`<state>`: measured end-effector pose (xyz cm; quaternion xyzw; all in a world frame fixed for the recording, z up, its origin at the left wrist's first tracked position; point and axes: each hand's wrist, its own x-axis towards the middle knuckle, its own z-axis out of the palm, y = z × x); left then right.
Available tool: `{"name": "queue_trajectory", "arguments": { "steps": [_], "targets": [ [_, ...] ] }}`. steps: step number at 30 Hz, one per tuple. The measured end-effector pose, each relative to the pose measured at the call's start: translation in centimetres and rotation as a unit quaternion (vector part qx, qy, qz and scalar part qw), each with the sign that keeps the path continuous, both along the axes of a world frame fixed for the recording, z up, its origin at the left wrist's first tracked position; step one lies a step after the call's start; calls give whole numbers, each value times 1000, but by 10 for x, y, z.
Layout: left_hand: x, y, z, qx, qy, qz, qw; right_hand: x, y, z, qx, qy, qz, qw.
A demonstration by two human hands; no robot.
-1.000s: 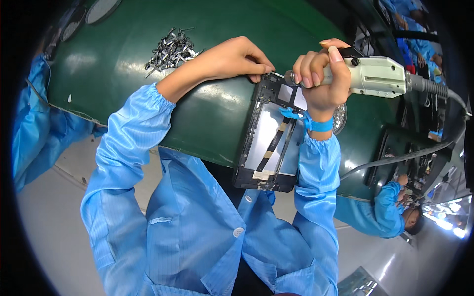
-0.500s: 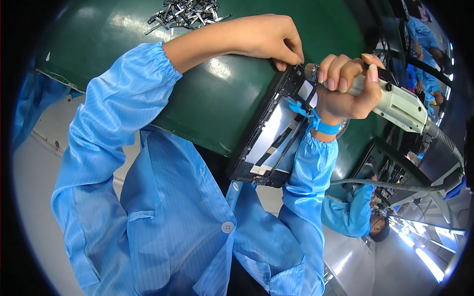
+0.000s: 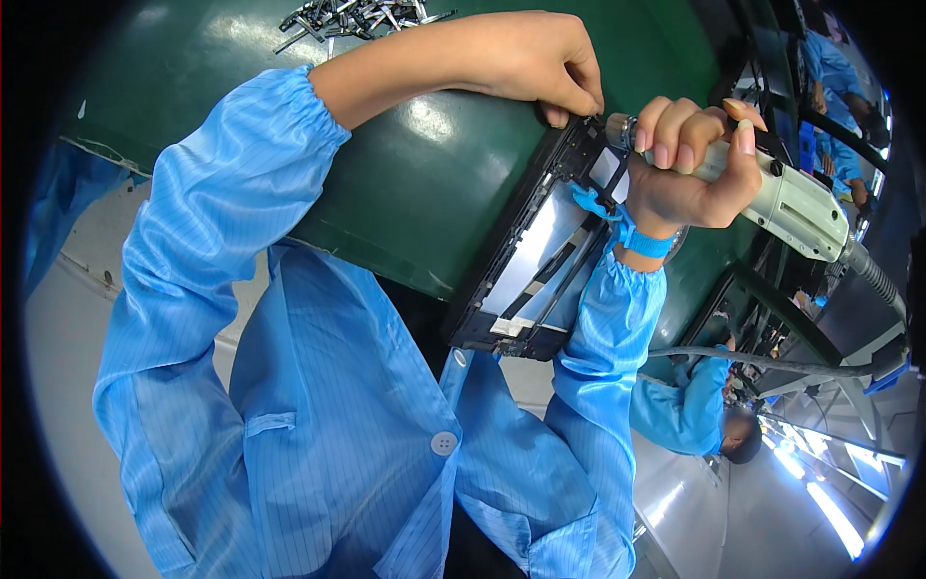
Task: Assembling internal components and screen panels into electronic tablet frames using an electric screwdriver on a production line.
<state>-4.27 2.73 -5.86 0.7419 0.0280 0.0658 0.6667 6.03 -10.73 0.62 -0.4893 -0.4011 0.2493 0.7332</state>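
Note:
An opened black tablet frame (image 3: pixel 526 265) with a shiny inner plate and a flat ribbon cable lies on the green table (image 3: pixel 415 183), its near end over the table edge. My left hand (image 3: pixel 535 63) pinches the frame's far corner with fingertips together. My right hand (image 3: pixel 690 164) is wrapped around a pale grey electric screwdriver (image 3: pixel 781 207), whose metal tip rests at that same far corner, right beside my left fingertips. A blue strap (image 3: pixel 632 239) circles my right wrist. The screwdriver's grey hose (image 3: pixel 873 275) runs off to the right.
A heap of small metal screws (image 3: pixel 352 16) lies at the far edge of the table, behind my left forearm. A co-worker in blue sits at the lower right (image 3: pixel 690 410). Other workers and dark racks stand at the right rim (image 3: pixel 820 72).
The view has tilted and shifted, so hands and tablet frame appear higher and rotated. Both hands keep the same hold at the frame's far corner; the screw heap has slid toward the top edge.

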Motion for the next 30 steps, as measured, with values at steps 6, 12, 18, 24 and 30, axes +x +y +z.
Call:
{"name": "queue_trajectory", "arguments": {
  "steps": [6,12,18,24,30],
  "targets": [
    [0,0,5,8,10,-8,1000,1,2,3,-8,-6,22,1000],
    [-8,7,23,-25,-7,-36,999,12,3,-2,-11,-15,81,997],
    [-10,6,27,-28,9,-36,999,5,3,5,-41,-46,84,995],
    [-3,2,10,1,4,-24,1000,-2,5,8,-43,5,33,999],
    [2,-2,4,6,-2,-22,1000,1,2,10,-55,-28,51,997]
  ]
}}
